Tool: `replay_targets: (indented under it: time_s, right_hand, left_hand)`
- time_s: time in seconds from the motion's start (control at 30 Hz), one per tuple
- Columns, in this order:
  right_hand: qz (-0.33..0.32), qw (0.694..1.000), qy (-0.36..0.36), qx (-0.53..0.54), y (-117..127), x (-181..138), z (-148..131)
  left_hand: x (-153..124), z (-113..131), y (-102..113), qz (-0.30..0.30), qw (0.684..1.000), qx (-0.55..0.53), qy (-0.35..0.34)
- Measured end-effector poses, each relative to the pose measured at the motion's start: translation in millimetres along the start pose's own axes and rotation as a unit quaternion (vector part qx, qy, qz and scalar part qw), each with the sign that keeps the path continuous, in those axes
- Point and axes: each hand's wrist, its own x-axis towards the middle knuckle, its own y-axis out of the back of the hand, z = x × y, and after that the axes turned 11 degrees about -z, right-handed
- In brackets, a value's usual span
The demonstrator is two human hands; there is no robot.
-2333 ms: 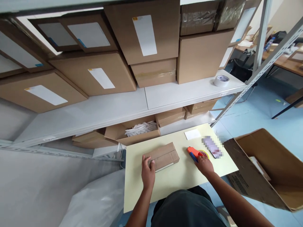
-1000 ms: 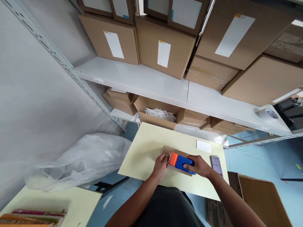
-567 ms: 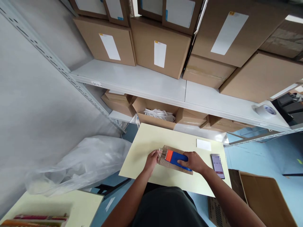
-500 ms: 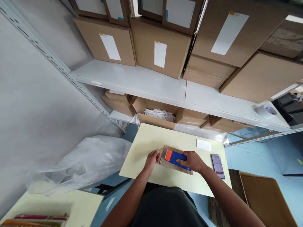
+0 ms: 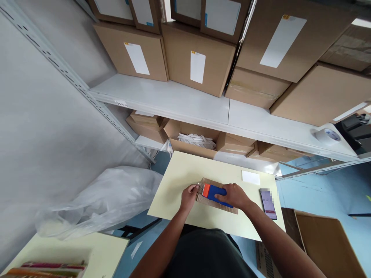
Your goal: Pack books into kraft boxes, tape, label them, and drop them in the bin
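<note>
A small brown cardboard box (image 5: 220,205) lies flat on the pale yellow table (image 5: 174,173). My right hand (image 5: 233,195) is wrapped round a blue and orange tape dispenser (image 5: 213,192), resting along the top of the box with its orange end to the left. At the box's left end my left hand (image 5: 189,195) is closed, thumb and fingers pinched together. A shiny clear strip that looks like tape shows by those fingertips, just beyond the orange end. The underside of the box is hidden.
On the table's right side lie a white card (image 5: 251,177) and a phone (image 5: 268,204). Behind stands a shelf (image 5: 162,102) with cardboard boxes and a tape roll (image 5: 327,136). A clear plastic bag (image 5: 98,197) bulges at left; an open carton (image 5: 324,239) sits on the floor at right.
My left hand has shifted slightly right, its fingers tighter against the box's end. The dispenser and my right hand have barely moved on the box. The whole view has shifted slightly.
</note>
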Motion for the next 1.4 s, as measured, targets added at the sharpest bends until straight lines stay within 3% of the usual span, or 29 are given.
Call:
replay_targets:
  time_s: [0.13, 0.3, 0.37, 0.5, 0.67, 0.87, 1.0, 1.17, 1.27, 1.4]
  right_hand:
    - [-0.008, 1.0, -0.008, 0.001, 2.6, -0.7, -3.0]
    - [-0.007, 1.0, -0.017, -0.008, 1.8, 0.7, -2.9]
    - [-0.009, 1.0, -0.018, -0.005, 0.8, 1.7, -2.6]
    - [-0.01, 1.0, -0.023, 0.003, 1.2, 3.8, -2.5]
    - [-0.001, 0.999, -0.033, 0.019, 5.3, 5.6, -1.4]
    - [-0.012, 0.997, -0.044, 0.057, 10.8, 5.5, 2.7]
    - [-0.007, 0.997, -0.04, 0.061, 16.5, 3.4, 7.2]
    - [-0.023, 0.997, -0.009, 0.07, 22.7, -3.0, 17.5]
    - [-0.021, 0.997, 0.005, 0.076, 21.4, -13.1, 37.8]
    - [-0.03, 0.994, 0.013, 0.107, 12.2, -34.7, 85.9]
  left_hand:
    - [5.1, -11.7, -5.8, 0.013, 1.0, 0.009, 0.012]
    - [2.1, -19.6, 4.4, 0.07, 0.994, 0.055, 0.059]
    - [-7.5, -16.5, 6.7, 0.082, 0.994, 0.068, 0.034]
    - [-27.3, -8.2, -4.9, -0.021, 0.993, 0.074, -0.088]
    - [-27.2, -12.8, -11.8, -0.138, 0.972, 0.145, -0.121]
    - [4.8, -4.0, -0.1, -0.169, 0.888, 0.358, -0.236]
    - [23.4, 2.8, -6.6, -0.156, 0.841, 0.44, -0.273]
    - [25.7, 1.5, -5.6, -0.143, 0.762, 0.556, -0.3]
    - [23.9, 4.7, -5.2, -0.135, 0.735, 0.594, -0.298]
    - [23.4, 9.2, -8.3, -0.13, 0.727, 0.612, -0.284]
